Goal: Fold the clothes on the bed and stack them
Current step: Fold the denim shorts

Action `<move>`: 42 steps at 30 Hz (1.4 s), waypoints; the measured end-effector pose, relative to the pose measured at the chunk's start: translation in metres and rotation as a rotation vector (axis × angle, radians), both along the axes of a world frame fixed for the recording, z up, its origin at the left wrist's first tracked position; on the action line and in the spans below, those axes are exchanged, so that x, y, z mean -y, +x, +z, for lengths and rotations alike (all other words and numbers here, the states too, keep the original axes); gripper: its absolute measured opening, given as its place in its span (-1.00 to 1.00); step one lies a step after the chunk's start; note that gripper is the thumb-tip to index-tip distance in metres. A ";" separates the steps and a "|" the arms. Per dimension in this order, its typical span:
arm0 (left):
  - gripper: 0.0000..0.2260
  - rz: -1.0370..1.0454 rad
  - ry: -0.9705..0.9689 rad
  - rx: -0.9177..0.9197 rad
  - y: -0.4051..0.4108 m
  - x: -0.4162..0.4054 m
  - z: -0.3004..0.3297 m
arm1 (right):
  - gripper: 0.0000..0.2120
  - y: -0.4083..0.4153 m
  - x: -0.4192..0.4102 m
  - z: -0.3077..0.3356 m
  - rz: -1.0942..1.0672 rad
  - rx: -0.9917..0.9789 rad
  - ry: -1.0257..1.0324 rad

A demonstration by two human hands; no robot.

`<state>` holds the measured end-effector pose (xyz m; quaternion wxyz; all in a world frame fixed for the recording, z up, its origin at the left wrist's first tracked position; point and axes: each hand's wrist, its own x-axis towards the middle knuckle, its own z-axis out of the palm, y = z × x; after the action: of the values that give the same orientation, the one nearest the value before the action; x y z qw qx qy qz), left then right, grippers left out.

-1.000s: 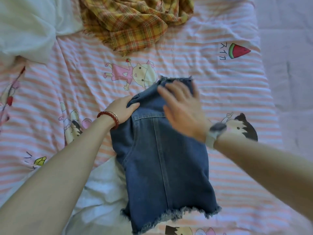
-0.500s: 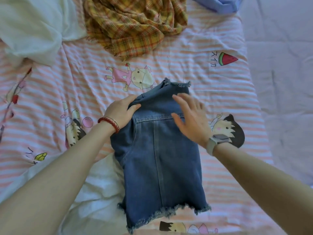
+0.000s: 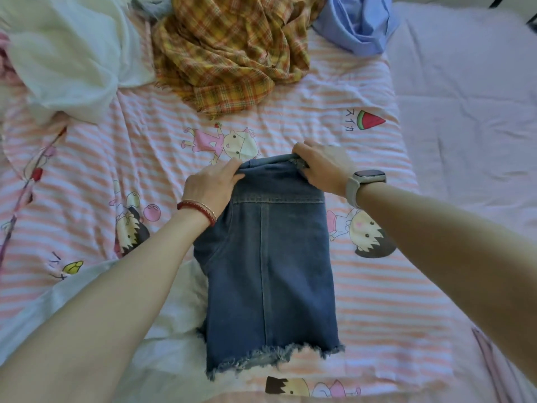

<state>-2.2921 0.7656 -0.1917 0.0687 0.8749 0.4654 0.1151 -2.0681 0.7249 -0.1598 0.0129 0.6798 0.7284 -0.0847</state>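
Hands, left (image 3: pixel 209 184) and right (image 3: pixel 322 167), each grip the denim shorts' (image 3: pixel 270 271) far edge.

Open sheet at both sides, clothes heaped along the far edge

Bare striped bed (image 3: pixel 334 91) lies left and right of the denim shorts (image 3: pixel 270 271) and between them and the far heap. There the plaid garment (image 3: pixel 232 53), white cloth (image 3: pixel 66 56) and blue shirt (image 3: pixel 360 24) block the way; a white garment (image 3: pixel 174 315) lies under the shorts' near-left corner.
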 end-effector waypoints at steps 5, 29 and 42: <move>-0.82 -0.032 0.349 0.143 -0.002 0.011 0.021 | -0.84 -0.005 0.029 0.019 0.088 -0.074 0.348; -0.76 -0.511 -0.141 -0.115 -0.084 0.238 -0.043 | -0.51 -0.072 0.290 -0.074 0.170 -0.169 -0.466; -0.53 0.130 -0.312 0.053 -0.048 0.228 -0.025 | -0.42 -0.073 0.238 -0.064 -1.026 -0.904 -0.245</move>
<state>-2.3405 0.5376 -0.2170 0.2082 0.8183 0.5313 0.0687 -2.1407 0.4864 -0.2233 -0.2566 0.8300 0.2338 -0.4366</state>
